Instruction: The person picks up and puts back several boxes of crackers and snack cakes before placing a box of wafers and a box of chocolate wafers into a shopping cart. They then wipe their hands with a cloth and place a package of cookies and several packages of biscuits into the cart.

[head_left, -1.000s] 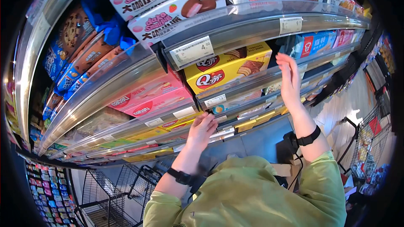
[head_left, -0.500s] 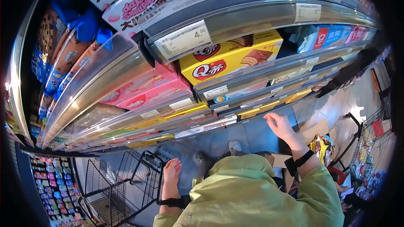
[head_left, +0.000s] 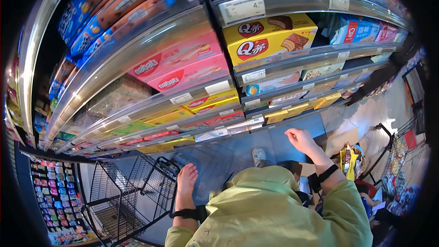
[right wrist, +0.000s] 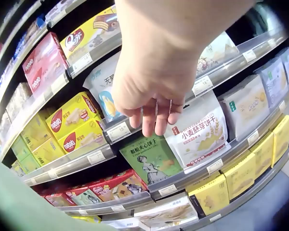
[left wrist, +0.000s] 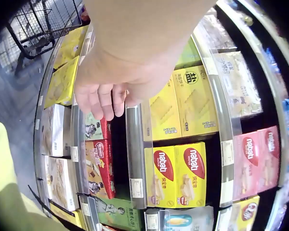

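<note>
Just out from a tier of snack shelves (head_left: 297, 1), a person in a green top (head_left: 274, 206) keeps both hands clear of the goods. The left hand (head_left: 186, 177) holds nothing, its fingers loosely bent and close together, beside a dark wire cart (head_left: 121, 196) as the head view shows it. The right hand (head_left: 302, 139) is likewise without a load; its fingers curl loosely over the floor, near the yellow packs (head_left: 297, 110) on the lowest shelf. How far either hand is from the shelf fronts I cannot tell.

The wares stand on the shelves. From the left wrist, a pair of yellow nabati boxes (left wrist: 176, 175) shows upright beyond the fingers, next to yellow biscuit boxes (left wrist: 195, 103). From the right wrist, a green pack (right wrist: 151, 161) printed with a figure stands beside a white bag (right wrist: 202, 139) with red lettering, the right hand in front of both. Higher up, pink nabati boxes (head_left: 185, 71) lie stacked left of the yellow Q boxes (head_left: 270, 39), and a price label (head_left: 241, 9) above reads 4.50. Blue cookie bags (head_left: 93, 41) lean at far left. Yellow packets (head_left: 350, 160) fill a carton (head_left: 342, 141) at right.
</note>
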`<state>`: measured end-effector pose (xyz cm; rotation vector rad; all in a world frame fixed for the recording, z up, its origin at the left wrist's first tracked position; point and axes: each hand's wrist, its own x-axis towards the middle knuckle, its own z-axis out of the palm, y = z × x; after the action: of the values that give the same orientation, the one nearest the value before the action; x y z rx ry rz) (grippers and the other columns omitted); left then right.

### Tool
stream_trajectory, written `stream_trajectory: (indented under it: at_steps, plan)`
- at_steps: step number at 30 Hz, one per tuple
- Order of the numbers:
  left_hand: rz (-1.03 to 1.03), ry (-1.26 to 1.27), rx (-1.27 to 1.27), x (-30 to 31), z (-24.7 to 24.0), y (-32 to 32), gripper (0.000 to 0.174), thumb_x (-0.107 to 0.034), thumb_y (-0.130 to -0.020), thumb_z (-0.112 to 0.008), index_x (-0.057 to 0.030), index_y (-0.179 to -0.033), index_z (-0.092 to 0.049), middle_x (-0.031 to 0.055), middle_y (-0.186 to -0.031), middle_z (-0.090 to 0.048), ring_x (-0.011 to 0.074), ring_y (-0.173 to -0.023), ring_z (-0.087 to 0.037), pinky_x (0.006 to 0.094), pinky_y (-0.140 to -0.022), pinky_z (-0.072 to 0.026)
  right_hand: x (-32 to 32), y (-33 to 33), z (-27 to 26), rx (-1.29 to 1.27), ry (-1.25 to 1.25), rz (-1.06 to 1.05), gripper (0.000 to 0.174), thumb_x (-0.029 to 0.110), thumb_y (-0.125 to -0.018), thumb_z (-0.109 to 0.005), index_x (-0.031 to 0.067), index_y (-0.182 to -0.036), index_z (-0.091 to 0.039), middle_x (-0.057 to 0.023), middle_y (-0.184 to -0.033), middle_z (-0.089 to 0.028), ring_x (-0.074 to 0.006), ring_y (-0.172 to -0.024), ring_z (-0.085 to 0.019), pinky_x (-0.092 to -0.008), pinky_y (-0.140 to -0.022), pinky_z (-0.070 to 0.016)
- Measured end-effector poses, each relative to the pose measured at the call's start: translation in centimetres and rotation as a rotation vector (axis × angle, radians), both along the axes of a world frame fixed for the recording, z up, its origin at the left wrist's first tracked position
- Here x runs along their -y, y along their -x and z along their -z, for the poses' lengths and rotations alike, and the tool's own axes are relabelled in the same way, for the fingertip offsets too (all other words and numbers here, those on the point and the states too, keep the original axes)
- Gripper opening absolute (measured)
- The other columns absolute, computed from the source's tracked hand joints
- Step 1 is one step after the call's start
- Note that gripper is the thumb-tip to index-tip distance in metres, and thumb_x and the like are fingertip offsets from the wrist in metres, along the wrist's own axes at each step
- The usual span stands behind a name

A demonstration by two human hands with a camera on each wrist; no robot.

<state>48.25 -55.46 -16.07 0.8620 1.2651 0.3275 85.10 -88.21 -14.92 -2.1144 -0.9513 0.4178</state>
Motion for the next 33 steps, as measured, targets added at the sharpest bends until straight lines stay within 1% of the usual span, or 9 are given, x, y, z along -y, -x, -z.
stream_trajectory:
  at_steps: [2,4,7,9,14,17,26,31,33]
  plan:
    - [0.017,0.011,0.044,0.0,0.0,1.8,0.035,-0.031,-0.089,-0.057,-0.0061,-0.114,-0.056,0.0082,-0.103,-0.062,0.0208,-0.091,-0.059,0.0337,-0.079,-0.0482,0.7,1.9,0.3,-0.014,0.01,0.012,0.012,0.014,-0.085,-0.059,0.0076,-0.093,-0.066,-0.0142,-0.077,-0.066,-0.0303,-0.07,-0.065,-0.0378,-0.061,-0.0512]
    - [0.002,0.017,0.05,-0.1,0.4,4.4,0.035,-0.031,-0.09,-0.056,-0.0059,-0.114,-0.056,0.0085,-0.104,-0.062,0.0202,-0.092,-0.059,0.0326,-0.08,-0.0476,0.8,3.7,0.3,-0.045,0.106,0.017,0.013,0.015,-0.085,-0.059,0.0075,-0.094,-0.065,-0.0156,-0.081,-0.066,-0.0316,-0.074,-0.065,-0.0386,-0.063,-0.0518]
    - [-0.04,0.015,0.024,0.2,0.9,9.1,0.035,-0.032,-0.09,-0.056,-0.0061,-0.113,-0.057,0.0082,-0.105,-0.062,0.0189,-0.092,-0.059,0.0315,-0.08,-0.0469,0.8,6.9,-0.1,-0.052,0.196,-0.036,0.016,0.012,-0.085,-0.058,0.0042,-0.098,-0.065,-0.0146,-0.083,-0.067,-0.0287,-0.07,-0.065,-0.0351,-0.064,-0.0514]
    - [-0.088,0.0,-0.034,0.9,1.2,12.8,0.034,-0.032,-0.088,-0.058,-0.0071,-0.112,-0.058,0.0069,-0.103,-0.063,0.0176,-0.091,-0.059,0.0315,-0.08,-0.0468,0.8,9.3,0.6,-0.058,0.226,-0.046,0.017,0.012,-0.086,-0.058,0.0042,-0.098,-0.065,-0.0151,-0.084,-0.067,-0.0292,-0.071,-0.065,-0.0354,-0.065,-0.0513]
    - [-0.254,0.081,-0.054,2.5,3.6,21.1,0.028,-0.027,-0.086,-0.061,-0.0085,-0.106,-0.061,0.0053,-0.094,-0.063,0.016,-0.08,-0.06,0.0283,-0.067,-0.0483,0.9,14.4,0.5,-0.112,0.326,-0.12,0.02,0.016,-0.086,-0.057,0.0043,-0.101,-0.065,-0.0158,-0.086,-0.067,-0.0304,-0.076,-0.066,-0.0364,-0.069,-0.0516]
    - [-0.267,0.103,-0.077,3.5,4.6,25.2,0.026,-0.027,-0.086,-0.061,-0.0091,-0.105,-0.061,0.0049,-0.092,-0.063,0.0157,-0.08,-0.06,0.028,-0.067,-0.0482,2.0,17.2,1.6,-0.112,0.382,-0.122,0.019,0.019,-0.085,-0.059,0.0066,-0.099,-0.065,-0.0174,-0.083,-0.066,-0.0335,-0.079,-0.065,-0.0391,-0.072,-0.0514]
    - [-0.38,0.136,-0.03,5.7,5.4,32.2,0.022,-0.025,-0.087,-0.061,-0.0098,-0.103,-0.061,0.0013,-0.083,-0.063,0.0137,-0.074,-0.06,0.0283,-0.064,-0.0484,3.8,22.5,5.2,-0.183,0.539,-0.155,0.024,0.023,-0.085,-0.06,0.0056,-0.101,-0.065,-0.0158,-0.086,-0.068,-0.0317,-0.081,-0.066,-0.0387,-0.075,-0.0515]
    - [-0.471,0.137,0.042,6.8,7.0,35.9,0.022,-0.024,-0.087,-0.06,-0.0096,-0.104,-0.061,0.0019,-0.082,-0.063,0.0137,-0.073,-0.06,0.0283,-0.063,-0.0491,0.9,22.6,5.2,-0.188,0.698,-0.223,0.029,0.028,-0.085,-0.06,0.0061,-0.105,-0.064,-0.0165,-0.095,-0.068,-0.0326,-0.09,-0.064,-0.0394,-0.081,-0.0502]
    - [-0.509,0.143,0.005,7.6,7.1,36.6,0.022,-0.023,-0.087,-0.06,-0.0096,-0.104,-0.06,0.002,-0.082,-0.063,0.0139,-0.07,-0.06,0.0279,-0.063,-0.0497,-0.3,22.1,5.7,-0.184,0.689,-0.235,0.029,0.028,-0.085,-0.06,0.0061,-0.105,-0.064,-0.0168,-0.096,-0.068,-0.0327,-0.091,-0.064,-0.0396,-0.081,-0.0501]
